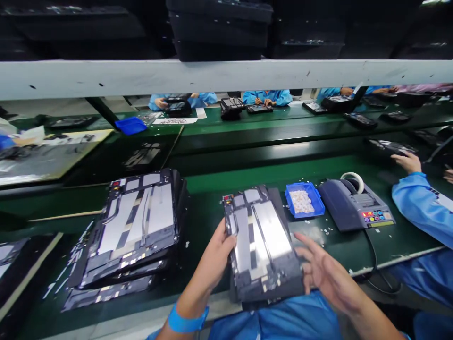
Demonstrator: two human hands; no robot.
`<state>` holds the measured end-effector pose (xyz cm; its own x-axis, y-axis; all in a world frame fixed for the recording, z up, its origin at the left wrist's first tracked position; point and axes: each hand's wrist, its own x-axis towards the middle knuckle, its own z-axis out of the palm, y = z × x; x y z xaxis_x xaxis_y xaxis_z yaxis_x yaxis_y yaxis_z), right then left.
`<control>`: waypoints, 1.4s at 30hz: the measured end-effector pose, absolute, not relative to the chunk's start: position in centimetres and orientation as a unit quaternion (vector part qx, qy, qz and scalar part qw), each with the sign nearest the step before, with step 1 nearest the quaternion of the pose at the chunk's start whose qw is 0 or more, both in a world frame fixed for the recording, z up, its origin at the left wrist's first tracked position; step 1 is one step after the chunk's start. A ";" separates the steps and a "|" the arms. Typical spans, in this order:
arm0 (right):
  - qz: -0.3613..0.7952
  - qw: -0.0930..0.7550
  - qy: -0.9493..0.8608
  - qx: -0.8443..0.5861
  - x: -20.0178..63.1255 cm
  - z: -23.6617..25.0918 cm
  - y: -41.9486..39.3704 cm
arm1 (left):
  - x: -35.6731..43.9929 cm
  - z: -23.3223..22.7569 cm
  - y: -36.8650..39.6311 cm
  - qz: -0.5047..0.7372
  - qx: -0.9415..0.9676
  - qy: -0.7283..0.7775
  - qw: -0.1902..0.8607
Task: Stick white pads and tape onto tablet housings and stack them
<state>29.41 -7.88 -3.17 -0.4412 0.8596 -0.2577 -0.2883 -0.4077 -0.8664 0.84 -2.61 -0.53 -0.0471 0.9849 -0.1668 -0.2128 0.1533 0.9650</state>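
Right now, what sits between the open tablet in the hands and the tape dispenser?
In the head view, a small blue tray of white pieces lies on the green mat between the open tablet and the tape dispenser, with scattered white bits around it.

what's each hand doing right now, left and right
Left hand: fingers closed on the left edge of the open tablet, thumb on top.
Right hand: open, fingers spread at the tablet's right edge; contact cannot be told.

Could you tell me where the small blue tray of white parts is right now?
The blue tray sits on the green bench, right of centre in the head view, between the opened tablet and the tape dispenser.
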 end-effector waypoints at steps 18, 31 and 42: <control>0.386 0.310 -0.693 -0.525 26.4 -1.5 -2.6 | 0.1 -1.8 3.0 0.138 0.802 0.580 0.045; 0.537 0.237 -0.696 -0.414 18.7 -1.6 7.8 | -1.3 -4.2 1.5 0.304 0.780 0.537 0.106; 0.553 0.267 -0.666 -0.424 18.2 -2.1 6.8 | 1.5 -4.2 -0.3 0.509 0.469 0.606 0.392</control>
<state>18.17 6.76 -2.05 -0.4981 0.8595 -0.1146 0.2696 0.0279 -0.9626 1.45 -0.27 -4.18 -0.2529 0.9675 0.0031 0.1699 0.0413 0.9846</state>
